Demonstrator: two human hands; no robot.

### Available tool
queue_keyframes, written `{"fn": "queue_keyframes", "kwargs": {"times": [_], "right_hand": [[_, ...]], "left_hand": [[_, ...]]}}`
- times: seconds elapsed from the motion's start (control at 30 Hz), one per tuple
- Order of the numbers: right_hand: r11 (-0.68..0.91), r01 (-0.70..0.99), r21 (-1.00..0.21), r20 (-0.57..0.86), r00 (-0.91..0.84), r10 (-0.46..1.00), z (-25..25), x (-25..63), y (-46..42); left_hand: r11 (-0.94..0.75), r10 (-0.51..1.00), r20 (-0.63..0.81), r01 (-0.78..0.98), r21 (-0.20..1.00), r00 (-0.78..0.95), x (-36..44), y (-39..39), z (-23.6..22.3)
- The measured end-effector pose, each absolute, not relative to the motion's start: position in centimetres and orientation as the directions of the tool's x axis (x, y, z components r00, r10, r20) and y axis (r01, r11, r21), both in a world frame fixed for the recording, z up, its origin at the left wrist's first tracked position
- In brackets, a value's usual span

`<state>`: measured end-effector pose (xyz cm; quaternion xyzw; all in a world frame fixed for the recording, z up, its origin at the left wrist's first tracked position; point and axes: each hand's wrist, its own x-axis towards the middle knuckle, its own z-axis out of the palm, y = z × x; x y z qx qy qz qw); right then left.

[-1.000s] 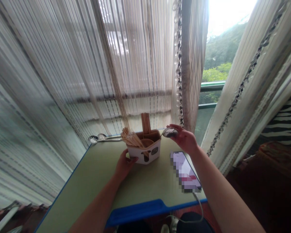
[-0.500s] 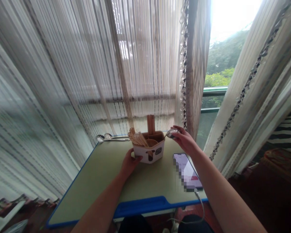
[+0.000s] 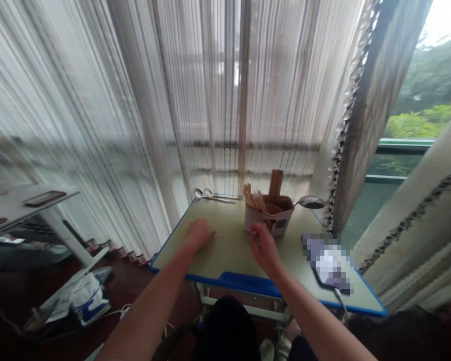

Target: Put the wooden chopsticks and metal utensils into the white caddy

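Note:
A white cutlery holder (image 3: 269,220) with wooden chopsticks and a spoon stands at the far middle of the small green table (image 3: 225,245). A metal ladle (image 3: 311,202) sticks out of it to the right. My right hand (image 3: 262,247) is at the holder's front left, fingers curled around something thin I cannot make out. My left hand (image 3: 197,234) rests on the tabletop to the left of the holder; its fingers are blurred. Two metal spoons (image 3: 209,195) lie at the far left corner.
A phone (image 3: 326,262) with a cable lies on the table's right side. Sheer curtains hang close behind the table. Left of it, a white desk (image 3: 30,205) stands, with white bags (image 3: 80,298) on the dark floor.
The view has swung left. My left hand let go of the holder and slid left onto the table. My right hand released the ladle, now in the holder, and came to the holder's front.

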<state>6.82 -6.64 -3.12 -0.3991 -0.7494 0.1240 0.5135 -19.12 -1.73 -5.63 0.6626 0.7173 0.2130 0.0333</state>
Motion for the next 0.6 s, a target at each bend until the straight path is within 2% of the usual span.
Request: {"fn": "queue_keyframes", "kwargs": {"times": [0.1, 0.2, 0.43, 0.6], "right_hand": [[0.574, 0.561, -0.597, 0.484, -0.318, 0.815, -6.0, 2.3, -4.1], [0.549, 0.659, -0.515, 0.391, -0.39, 0.834, -7.3, -1.4, -0.6], [0.483, 0.735, -0.477, 0.398, -0.309, 0.864, -7.2, -7.2, 7.9], [0.345, 0.855, -0.388, 0.434, -0.161, 0.886, -8.0, -9.0, 13.4]], "left_hand": [[0.148, 0.958, 0.208, 0.964, 0.223, -0.195, -22.3, -2.4, -5.9], [0.137, 0.962, 0.211, 0.973, 0.184, -0.175, -23.5, -1.4, -5.9], [0.194, 0.949, 0.214, 0.964, 0.184, -0.232, -25.2, 5.1, -5.4], [0.18, 0.932, 0.275, 0.96, 0.212, -0.236, -26.4, 9.9, -6.2]]}}
